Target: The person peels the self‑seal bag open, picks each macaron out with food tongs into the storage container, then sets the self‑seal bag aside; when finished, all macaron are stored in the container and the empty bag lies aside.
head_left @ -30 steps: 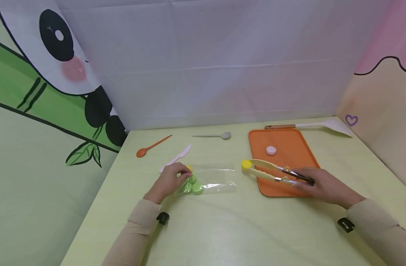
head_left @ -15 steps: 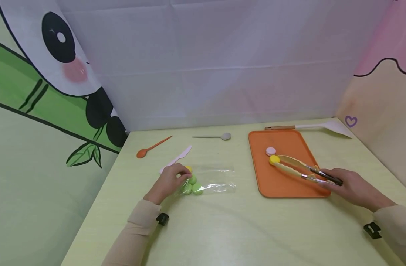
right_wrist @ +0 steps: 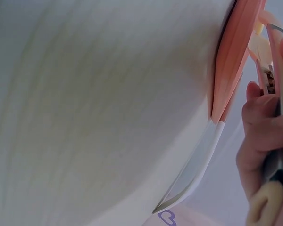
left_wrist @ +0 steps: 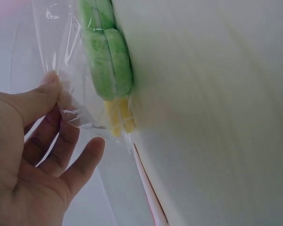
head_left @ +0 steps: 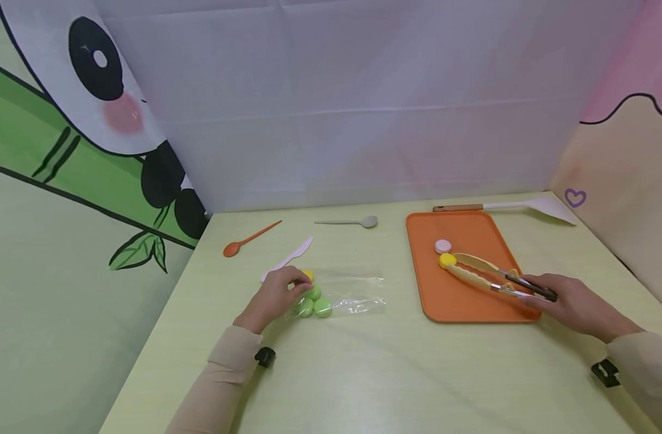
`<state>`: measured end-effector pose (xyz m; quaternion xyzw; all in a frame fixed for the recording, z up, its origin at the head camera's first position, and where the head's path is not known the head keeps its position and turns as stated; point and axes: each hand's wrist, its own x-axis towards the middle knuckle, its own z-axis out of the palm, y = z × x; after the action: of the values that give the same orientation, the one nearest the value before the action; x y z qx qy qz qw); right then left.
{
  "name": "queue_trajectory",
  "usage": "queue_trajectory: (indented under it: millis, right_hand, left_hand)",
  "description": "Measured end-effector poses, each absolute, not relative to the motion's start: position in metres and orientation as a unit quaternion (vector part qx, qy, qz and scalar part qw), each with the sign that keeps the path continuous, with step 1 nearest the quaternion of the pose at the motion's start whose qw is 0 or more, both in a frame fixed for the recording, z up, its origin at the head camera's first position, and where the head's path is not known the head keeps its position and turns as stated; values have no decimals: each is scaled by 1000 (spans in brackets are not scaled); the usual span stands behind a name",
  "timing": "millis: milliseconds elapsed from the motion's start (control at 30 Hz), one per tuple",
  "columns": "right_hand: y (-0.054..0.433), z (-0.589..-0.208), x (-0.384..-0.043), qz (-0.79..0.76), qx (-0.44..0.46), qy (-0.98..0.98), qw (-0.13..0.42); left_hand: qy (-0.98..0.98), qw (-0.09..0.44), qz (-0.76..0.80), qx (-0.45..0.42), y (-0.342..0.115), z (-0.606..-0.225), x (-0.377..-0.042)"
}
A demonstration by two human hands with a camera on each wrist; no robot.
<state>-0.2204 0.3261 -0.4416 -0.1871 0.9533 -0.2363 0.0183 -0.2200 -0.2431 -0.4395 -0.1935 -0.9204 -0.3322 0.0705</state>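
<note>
With twelve o'clock pointing away from the person, the right hand (head_left: pixel 575 302) sits at about four o'clock from the middle of the orange tray (head_left: pixel 456 304), its fingers curled round the handles of a pair of tongs (head_left: pixel 472 278). The tongs reach toward ten o'clock, and their pale tips pinch a yellow cookie (head_left: pixel 447 261) over the tray's upper left part; whether it touches the tray, I cannot tell. A pink cookie (head_left: pixel 442 246) lies on the tray just beside it, at twelve o'clock. The left hand (head_left: pixel 275 295) pinches the edge of a clear plastic bag (head_left: pixel 358 290) between thumb and fingertip, while another finger stands apart in the left wrist view. The bag stretches from that hand toward three o'clock, with green cookies (head_left: pixel 322 308) and one more yellow one inside, close to the fingers. A lilac knife (head_left: pixel 294 255) lies just past the left hand toward twelve o'clock, and an orange spoon (head_left: pixel 232 249) toward eleven. A grey spoon (head_left: pixel 369 222) lies at twelve o'clock from the bag, and a spatula (head_left: pixel 550 208) beyond the tray at one o'clock.
</note>
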Motion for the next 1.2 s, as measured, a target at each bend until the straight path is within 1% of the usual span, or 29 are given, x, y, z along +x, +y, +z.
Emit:
queue_trajectory:
  millis: [267,567,633,867,1067,1200]
  right_hand:
    - [325,-442,-221,-242,-178,953,33]
    - [324,-440,-221,-234,-178,955,35]
    - [324,-440,-221,-233,-180,955,31]
    - [327,-440,-217,-235,-199,951,-17]
    - [319,-437,-215,-250,-196,948,-20]
    - [308,-434,-216,-259,-194,946,-1]
  left_hand:
    - [-920,69,-334,-191,-243,-438,-220]
    - [-921,67,-336,-186,-242,-438,-220]
    - [-921,66,-336,-185,-242,-438,-219]
    - [-920,67,-337,-187,-242,-437,-220]
    - [-921,64,-337,-186,-242,-439,-221]
    - [-920,66,-337,-187,-242,-440,-221]
